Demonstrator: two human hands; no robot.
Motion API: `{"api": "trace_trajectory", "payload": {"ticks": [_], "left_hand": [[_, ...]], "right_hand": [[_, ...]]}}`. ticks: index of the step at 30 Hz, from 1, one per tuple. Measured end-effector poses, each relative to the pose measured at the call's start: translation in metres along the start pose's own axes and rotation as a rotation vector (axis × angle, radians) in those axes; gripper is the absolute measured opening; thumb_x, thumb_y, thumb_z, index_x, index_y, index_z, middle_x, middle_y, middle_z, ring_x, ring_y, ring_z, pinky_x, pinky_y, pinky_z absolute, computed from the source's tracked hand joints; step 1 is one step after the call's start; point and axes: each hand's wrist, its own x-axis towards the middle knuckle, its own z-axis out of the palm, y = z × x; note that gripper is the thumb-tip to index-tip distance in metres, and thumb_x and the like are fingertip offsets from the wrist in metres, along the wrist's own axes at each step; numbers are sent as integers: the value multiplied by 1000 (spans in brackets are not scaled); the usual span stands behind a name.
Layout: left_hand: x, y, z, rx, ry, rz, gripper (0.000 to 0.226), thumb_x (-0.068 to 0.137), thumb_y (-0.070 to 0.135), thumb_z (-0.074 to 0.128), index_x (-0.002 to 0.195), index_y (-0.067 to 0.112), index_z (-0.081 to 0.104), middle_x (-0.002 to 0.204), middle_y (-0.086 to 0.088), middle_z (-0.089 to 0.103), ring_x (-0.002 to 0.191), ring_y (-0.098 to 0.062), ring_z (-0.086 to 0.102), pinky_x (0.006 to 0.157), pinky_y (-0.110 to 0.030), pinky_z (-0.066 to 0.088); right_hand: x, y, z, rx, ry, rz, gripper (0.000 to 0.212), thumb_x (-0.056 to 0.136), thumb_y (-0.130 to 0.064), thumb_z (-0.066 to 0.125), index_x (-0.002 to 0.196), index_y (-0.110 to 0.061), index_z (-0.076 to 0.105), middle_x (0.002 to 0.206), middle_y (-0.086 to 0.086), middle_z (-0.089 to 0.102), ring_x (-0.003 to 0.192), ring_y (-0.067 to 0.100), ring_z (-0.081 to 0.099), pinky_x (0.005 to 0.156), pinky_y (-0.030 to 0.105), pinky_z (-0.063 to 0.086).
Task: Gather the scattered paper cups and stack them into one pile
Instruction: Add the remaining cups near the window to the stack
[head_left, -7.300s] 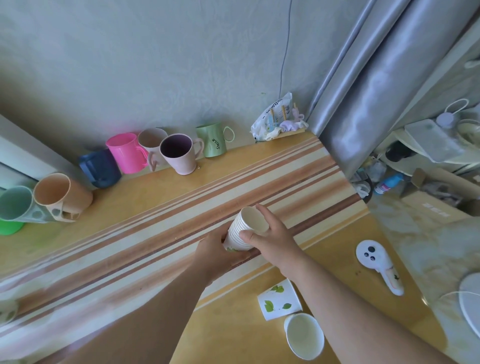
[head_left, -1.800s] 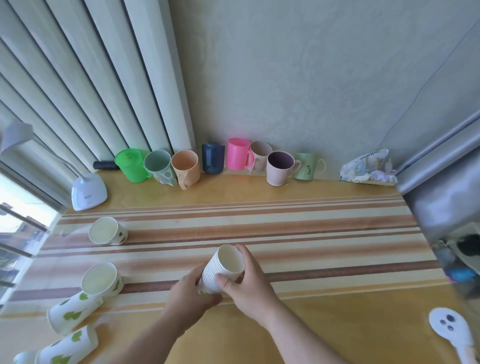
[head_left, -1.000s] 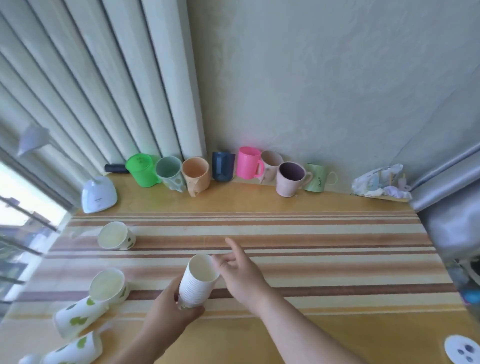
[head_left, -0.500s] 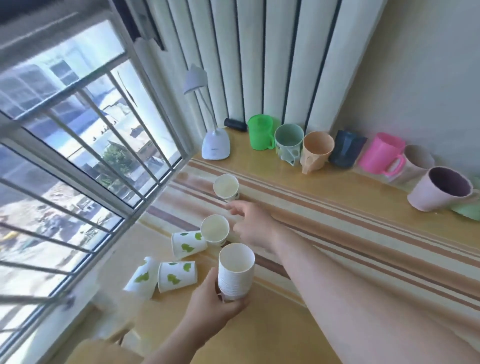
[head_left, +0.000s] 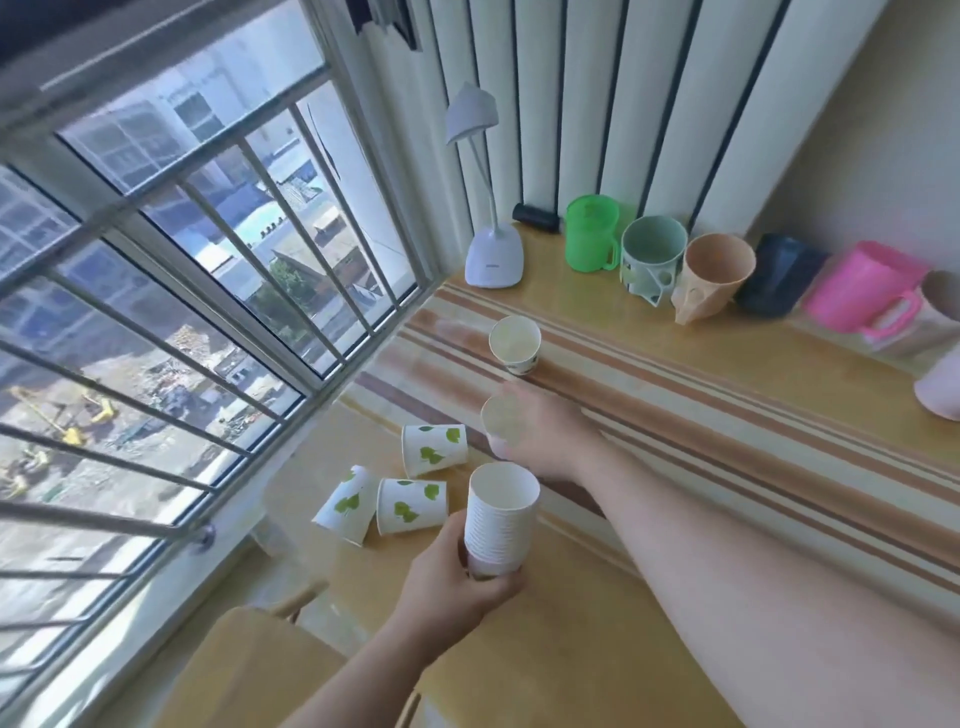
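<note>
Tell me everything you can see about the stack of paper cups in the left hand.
The stack of paper cups is a nested pile of white cups, mouth up and roughly upright, its side ribbed by many closely spaced rims. The top cup looks empty inside. The left hand wraps its lower end, hiding the base, so whether it rests on the yellow table is unclear. It sits just right of the cups lying on their sides, not touching them.

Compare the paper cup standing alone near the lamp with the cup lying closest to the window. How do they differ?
The cup near the lamp stands upright with its mouth up; the cup by the window lies tipped on its side. The standing cup shows mostly its pale inside; the tipped cup shows its outer wall with green leaf prints. The first rests on the striped cloth, the second on bare wood. Both are white paper cups, untouched.
</note>
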Motion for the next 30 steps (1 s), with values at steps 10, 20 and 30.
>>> {"api": "trace_trajectory", "payload": {"ticks": [10, 20, 30], "left_hand": [[9, 41, 33, 13, -150, 40, 68, 71, 39, 92, 131, 47, 61, 116, 18, 74, 111, -8, 71, 91, -36, 65], [12, 61, 63, -41, -215, 46, 72, 71, 32, 93, 133, 47, 59, 116, 15, 76, 106, -9, 74, 81, -29, 64], [19, 82, 79, -10, -396, 39, 67, 78, -1, 83, 132, 32, 63, 117, 7, 80, 107, -12, 78, 90, -35, 68]], "right_hand": [[-102, 32, -73, 703, 253, 107, 66, 62, -49, 86, 122, -34, 63, 101, -20, 78, 93, 6, 75, 84, 36, 58], [-134, 52, -37, 372, 120, 138, 104, 59, -56, 92, 151, -51, 44, 143, -19, 58, 127, 7, 60, 107, 35, 50], [-160, 96, 0, 578, 88, 336, 71, 75, -28, 91, 134, -48, 56, 125, -19, 71, 109, 1, 71, 86, 29, 63]]}}
